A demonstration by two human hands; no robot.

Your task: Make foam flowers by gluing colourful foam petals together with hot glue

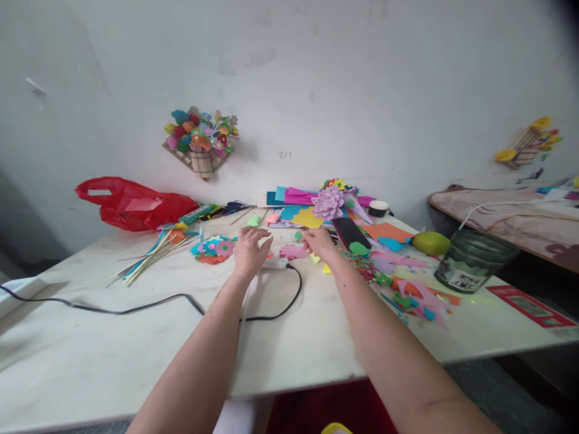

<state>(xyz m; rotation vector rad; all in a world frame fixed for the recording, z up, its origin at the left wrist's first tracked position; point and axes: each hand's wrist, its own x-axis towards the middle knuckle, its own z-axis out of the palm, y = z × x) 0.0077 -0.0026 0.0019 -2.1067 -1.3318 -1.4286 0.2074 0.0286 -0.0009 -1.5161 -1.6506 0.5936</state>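
Flower cut-outs (212,248) lie finished but loose; the right hand (319,242) pinches a green disc (298,235), unattached, near pink cut-outs (293,252). The left hand (250,251) looks empty, fingers apart.

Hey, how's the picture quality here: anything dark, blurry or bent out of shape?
Head view: soft, even light across most of the wall, darker at the far left; head view: the upper right corner goes dark; head view: the glass jar looks stretched and leaning, probably from the wide lens; head view: the left hand and right hand look slightly soft.
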